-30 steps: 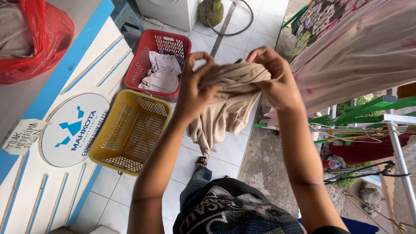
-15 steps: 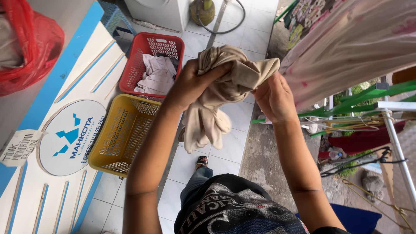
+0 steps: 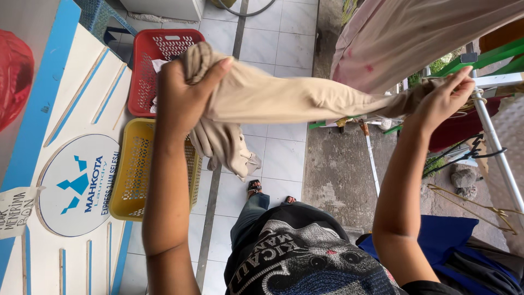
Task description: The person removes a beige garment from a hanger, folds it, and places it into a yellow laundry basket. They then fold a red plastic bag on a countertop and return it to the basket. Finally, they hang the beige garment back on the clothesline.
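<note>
Both hands [image 3: 183,95] [image 3: 445,98] stretch beige garment [image 3: 295,101] taut.

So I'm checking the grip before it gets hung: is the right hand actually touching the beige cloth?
Touching. The head view shows the right hand pinching the far end of the beige cloth, its fingers closed over it.

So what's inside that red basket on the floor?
The red basket holds some white cloth near its lower edge. The left hand and the stretched beige garment cover that part, so what else it holds is hidden.

laundry yard | baskets [image 3: 136,169] | drying rack [image 3: 494,142] | hung clothes [image 3: 404,38]
</note>
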